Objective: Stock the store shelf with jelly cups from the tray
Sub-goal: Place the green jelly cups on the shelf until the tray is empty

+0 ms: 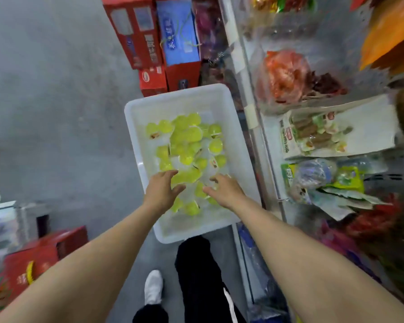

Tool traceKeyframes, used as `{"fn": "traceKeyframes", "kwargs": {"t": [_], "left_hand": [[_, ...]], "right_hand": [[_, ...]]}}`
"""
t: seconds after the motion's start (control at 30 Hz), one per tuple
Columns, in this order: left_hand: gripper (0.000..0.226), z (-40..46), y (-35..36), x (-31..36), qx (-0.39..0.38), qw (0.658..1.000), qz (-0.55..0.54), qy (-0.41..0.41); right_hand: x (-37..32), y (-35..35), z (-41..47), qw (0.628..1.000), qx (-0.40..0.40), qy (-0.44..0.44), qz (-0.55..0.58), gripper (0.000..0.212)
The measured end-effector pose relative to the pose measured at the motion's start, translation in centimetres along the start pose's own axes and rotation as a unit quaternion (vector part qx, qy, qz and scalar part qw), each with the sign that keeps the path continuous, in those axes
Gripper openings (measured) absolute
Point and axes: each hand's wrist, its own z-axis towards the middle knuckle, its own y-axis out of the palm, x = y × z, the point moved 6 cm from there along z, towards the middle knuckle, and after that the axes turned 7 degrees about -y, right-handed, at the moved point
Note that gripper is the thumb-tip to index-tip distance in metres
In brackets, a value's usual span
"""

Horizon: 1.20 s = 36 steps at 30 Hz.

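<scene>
A red box sits at the far left on the grey floor, and more red boxes stand beyond the tray. The white tray rests on the floor just beside the shelf, its long side running away from the person and tilted slightly to the left at the far end. It holds a loose heap of yellow-green jelly cups, many of them, lying at all angles: some show a round face upward, some lie on their sides, so the pile has no common direction.

The left hand reaches into the near end of the tray with fingers spread and relaxed, gripping nothing; its fingertips are at or just above the cups, and contact cannot be told. The right hand reaches in beside it, fingers lightly curved over the cups, and also seems to hold nothing, though blur makes this less sure. Both hands look set to scoop a bunch together.

To the right, the shelf carries bags of snacks, among them a red-orange bag and a flat white pack. No jelly cups can be made out on it. By that, the stocking seems at an early stage or between loads: the tray is still well filled and most of the work appears to remain.
</scene>
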Motion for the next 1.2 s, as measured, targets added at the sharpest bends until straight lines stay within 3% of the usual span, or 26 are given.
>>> {"fn": "traceKeyframes", "kwargs": {"t": [0.13, 0.43, 0.73, 0.83, 1.03, 1.2], "left_hand": [[0.068, 3.3, 1.8, -0.4, -0.003, 0.999, 0.023, 0.024], [0.074, 5.3, 3.3, -0.5, 0.065, 0.978, 0.199, 0.017], [0.074, 5.9, 3.7, 0.0, 0.076, 0.955, 0.281, 0.048], [0.068, 6.0, 3.8, 0.1, 0.073, 0.944, 0.317, 0.057], [0.068, 5.9, 3.6, 0.2, 0.061, 0.948, 0.306, 0.06], [0.075, 5.0, 2.8, 0.0, 0.039, 0.972, 0.227, 0.04]], "right_hand": [[0.5, 2.0, 3.2, 0.999, 0.0, 0.003, 0.054, 0.061], [2.5, 4.8, 7.1, 0.998, -0.006, 0.004, 0.068, 0.066], [2.8, 5.8, 8.5, 0.994, -0.094, -0.014, 0.05, 0.079], [2.5, 6.1, 8.8, 0.99, -0.138, -0.031, -0.007, 0.072], [2.6, 5.1, 8.9, 0.984, -0.164, -0.068, -0.012, 0.061], [2.8, 4.8, 8.6, 0.982, -0.171, -0.073, -0.033, 0.066]]}}
